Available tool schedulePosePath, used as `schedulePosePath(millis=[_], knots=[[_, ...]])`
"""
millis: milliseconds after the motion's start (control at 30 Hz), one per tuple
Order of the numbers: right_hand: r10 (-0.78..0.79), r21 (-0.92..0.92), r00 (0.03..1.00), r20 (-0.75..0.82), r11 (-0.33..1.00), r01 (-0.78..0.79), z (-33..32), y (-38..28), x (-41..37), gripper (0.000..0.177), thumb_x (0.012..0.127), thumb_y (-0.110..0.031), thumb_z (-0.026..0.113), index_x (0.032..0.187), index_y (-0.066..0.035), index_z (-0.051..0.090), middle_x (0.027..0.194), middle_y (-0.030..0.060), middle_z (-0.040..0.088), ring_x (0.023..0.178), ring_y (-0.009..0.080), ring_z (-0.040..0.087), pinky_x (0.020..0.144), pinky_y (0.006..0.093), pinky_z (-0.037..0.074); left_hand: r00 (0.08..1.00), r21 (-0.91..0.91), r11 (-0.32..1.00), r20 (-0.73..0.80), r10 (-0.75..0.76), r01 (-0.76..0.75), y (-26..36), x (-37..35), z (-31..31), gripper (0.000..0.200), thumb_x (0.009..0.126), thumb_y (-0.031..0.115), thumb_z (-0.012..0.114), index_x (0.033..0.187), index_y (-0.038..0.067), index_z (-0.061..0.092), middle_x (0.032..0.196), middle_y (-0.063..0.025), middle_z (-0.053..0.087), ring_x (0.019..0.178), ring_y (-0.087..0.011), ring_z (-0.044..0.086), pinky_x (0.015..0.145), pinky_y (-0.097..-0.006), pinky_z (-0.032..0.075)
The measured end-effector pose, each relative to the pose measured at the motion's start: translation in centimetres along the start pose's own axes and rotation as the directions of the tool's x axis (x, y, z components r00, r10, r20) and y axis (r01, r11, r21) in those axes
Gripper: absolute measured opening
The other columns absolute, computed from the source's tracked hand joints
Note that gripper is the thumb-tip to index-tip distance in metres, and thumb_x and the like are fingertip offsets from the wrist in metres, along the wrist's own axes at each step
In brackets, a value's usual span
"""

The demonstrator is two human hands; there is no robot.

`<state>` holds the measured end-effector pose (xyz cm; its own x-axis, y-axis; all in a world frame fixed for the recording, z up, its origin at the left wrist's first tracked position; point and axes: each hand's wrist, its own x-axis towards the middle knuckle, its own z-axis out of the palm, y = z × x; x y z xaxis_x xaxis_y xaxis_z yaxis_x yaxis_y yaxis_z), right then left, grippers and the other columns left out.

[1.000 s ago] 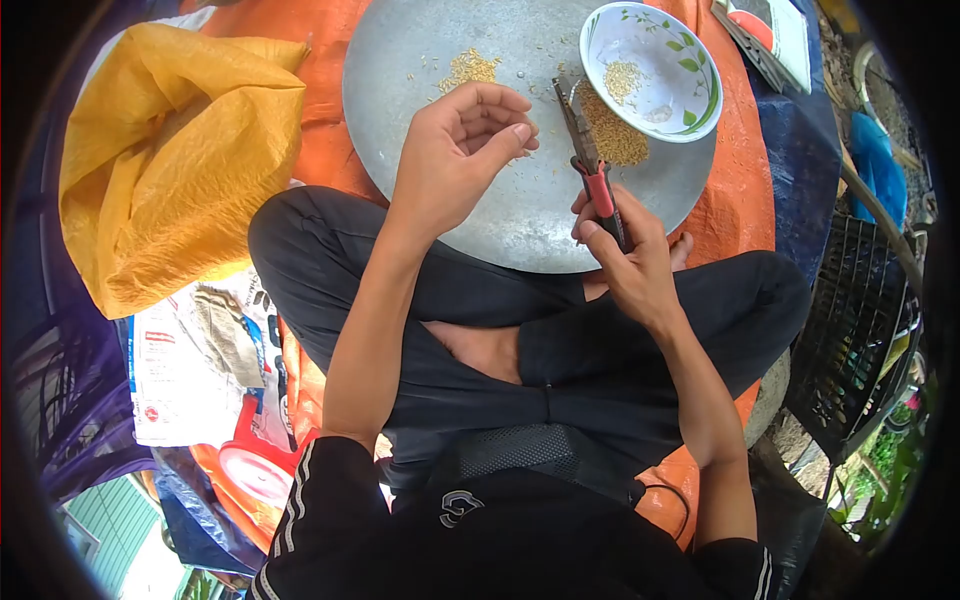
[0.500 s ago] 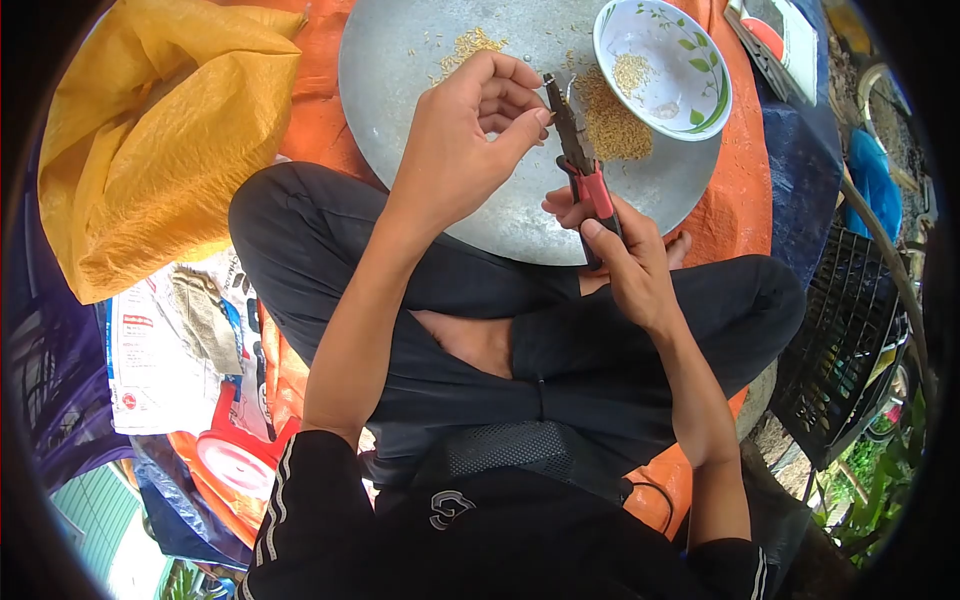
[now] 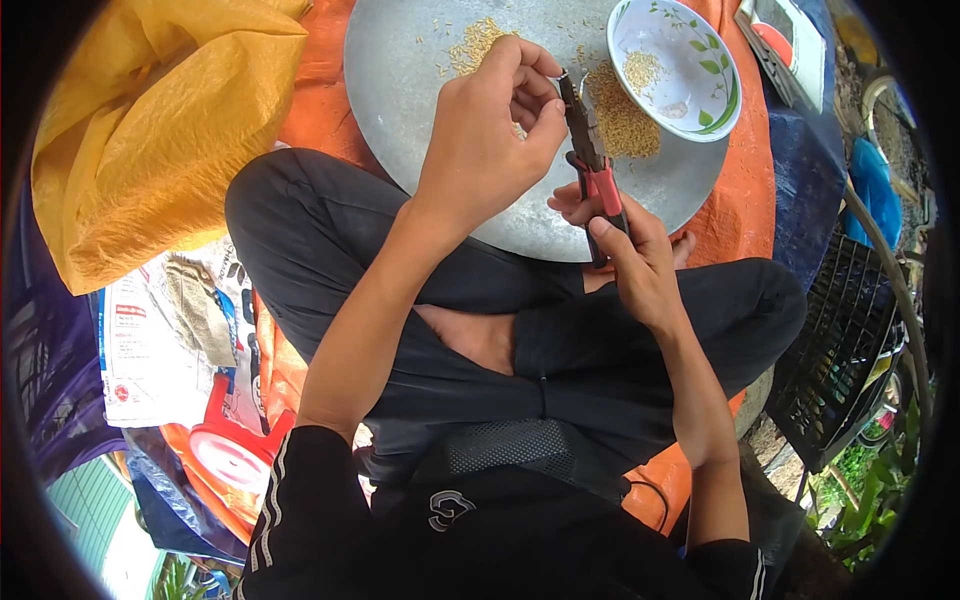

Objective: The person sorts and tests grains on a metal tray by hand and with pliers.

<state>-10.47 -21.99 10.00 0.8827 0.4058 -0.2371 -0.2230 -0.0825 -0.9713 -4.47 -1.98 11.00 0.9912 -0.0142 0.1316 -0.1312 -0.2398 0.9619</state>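
My right hand (image 3: 640, 258) is wrapped round the handles of pliers (image 3: 592, 150) with red and black grips, their dark jaws pointing up over the round metal tray (image 3: 400, 90). Beside the jaw tips, my left hand (image 3: 500, 125) has its thumb and forefinger bent toward each other; anything between them is too small to make out. Under and beyond the pliers lies a heap of brown grain (image 3: 628, 128). A white bowl (image 3: 690, 95) with green leaves holds some pale grain. A smaller scatter of yellow grain (image 3: 478, 42) lies above my left hand.
A yellow sack (image 3: 165, 130) stands at the upper left, above a white printed bag (image 3: 135, 345) and a red plastic item (image 3: 230, 450). Black crates (image 3: 830, 340) are at the right. Orange sheeting (image 3: 325, 100) spreads under the tray.
Both hands and the pliers have shifted slightly right in the view. The tray and bowl also appear a little farther right. My right hand still holds the pliers.
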Motion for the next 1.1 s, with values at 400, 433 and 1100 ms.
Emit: schedulePosePath(millis=[400, 433, 1100], knots=[[-0.028, -0.048, 1.0, -0.015, 0.998, 0.027, 0.01, 0.08, 0.1, 0.021, 0.098, -0.012, 0.054, 0.109, 0.005, 0.061, 0.114, 0.0136, 0.067, 0.104, 0.0209, 0.063, 0.094, 0.0361, 0.048, 0.999, 0.005, 1.0, -0.036, 0.013, -0.013, 0.12, -0.08, 0.31, 0.022, 0.085, 0.0, 0.067, 0.105, -0.001, 0.056, 0.083, -0.0097, 0.072, 0.073, -0.0132, 0.069, 0.066, -0.0274, 0.053], [-0.027, -0.048, 1.0, -0.015, 0.998, 0.026, 0.0, 0.13, 0.11, 0.021, 0.098, -0.012, 0.054, 0.109, 0.005, 0.061, 0.114, 0.0136, 0.067, 0.104, 0.0209, 0.063, 0.094, 0.0361, 0.048, 0.999, 0.005, 1.0, -0.036, 0.012, -0.012, 0.13, -0.07, 0.3, 0.022, 0.085, 0.0, 0.067, 0.105, -0.001, 0.056, 0.083, -0.0097, 0.072, 0.073, -0.0132, 0.069, 0.066, -0.0274, 0.053], [-0.077, -0.141, 0.996, -0.042, 0.987, 0.071, 0.26, 0.43, 0.29, 0.027, 0.095, -0.011, 0.056, 0.117, 0.005, 0.059, 0.103, 0.0135, 0.067, 0.097, 0.0235, 0.065, 0.089, 0.0357, 0.049, 0.999, -0.03, 0.999, -0.03, -0.026, 0.025, -0.13, -0.05, 0.55, 0.023, 0.085, -0.001, 0.067, 0.106, -0.001, 0.056, 0.087, -0.01, 0.07, 0.077, -0.0139, 0.07, 0.07, -0.0272, 0.054]])
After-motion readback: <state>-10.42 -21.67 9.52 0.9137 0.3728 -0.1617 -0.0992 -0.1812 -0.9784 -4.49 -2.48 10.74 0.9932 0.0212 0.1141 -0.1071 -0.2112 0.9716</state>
